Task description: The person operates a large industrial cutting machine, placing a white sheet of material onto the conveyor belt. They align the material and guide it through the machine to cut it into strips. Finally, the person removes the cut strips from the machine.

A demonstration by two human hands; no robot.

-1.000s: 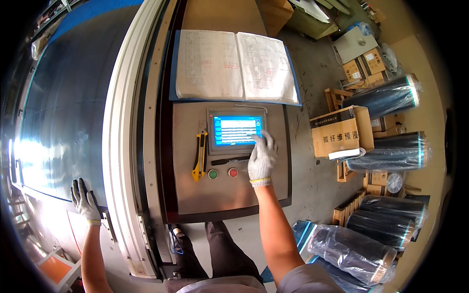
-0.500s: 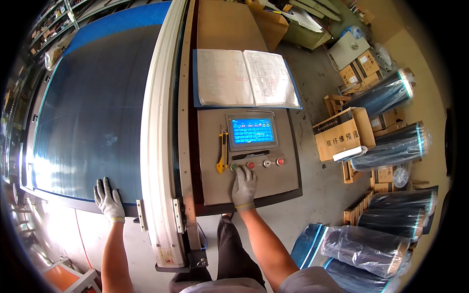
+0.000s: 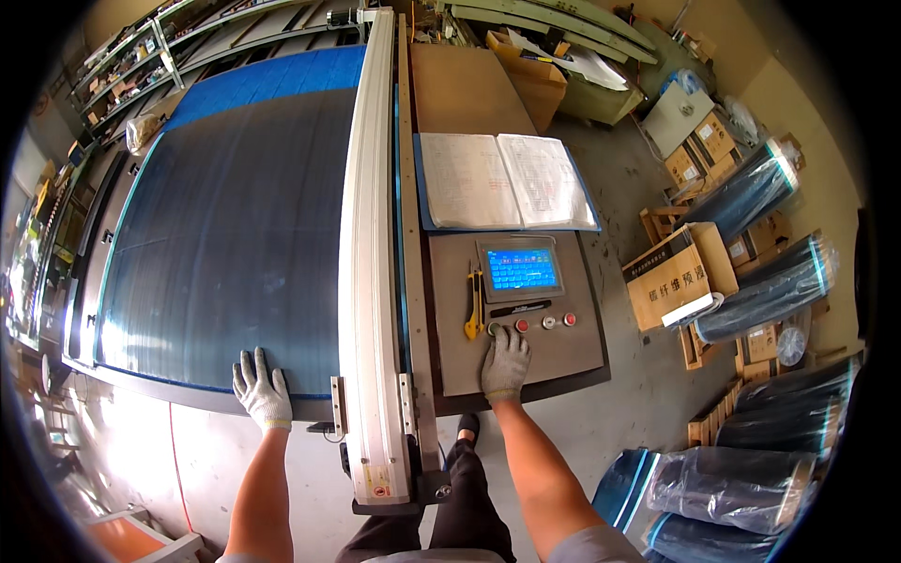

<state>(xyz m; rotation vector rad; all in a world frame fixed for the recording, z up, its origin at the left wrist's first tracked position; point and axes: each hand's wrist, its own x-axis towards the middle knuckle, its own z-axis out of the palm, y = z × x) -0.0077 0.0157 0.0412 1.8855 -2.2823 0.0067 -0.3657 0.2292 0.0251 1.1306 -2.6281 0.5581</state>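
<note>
My left hand (image 3: 263, 394), in a pale grey knit glove, lies flat with fingers spread on the near edge of a dark, glossy sheet (image 3: 225, 244) covering the flat bed. My right hand (image 3: 507, 364), gloved alike, is over the control panel (image 3: 554, 366), its fingertips at a green button (image 3: 493, 328); it holds nothing visible. A red button (image 3: 522, 325) is just right of those fingers. Close by are a yellow utility knife (image 3: 472, 324), a black marker (image 3: 520, 308) and a lit blue touchscreen (image 3: 522, 268).
A long white machine beam (image 3: 368, 253) stands between the bed and the panel. Beyond the screen lies an open binder of papers (image 3: 507, 178). On the right are a cardboard box (image 3: 671, 281) and several plastic-wrapped dark rolls (image 3: 732, 483). Shelves (image 3: 122, 70) line the far left.
The whole view has shifted, so the machine appears farther right and lower. Both hands keep their places, left on the sheet and right at the green button.
</note>
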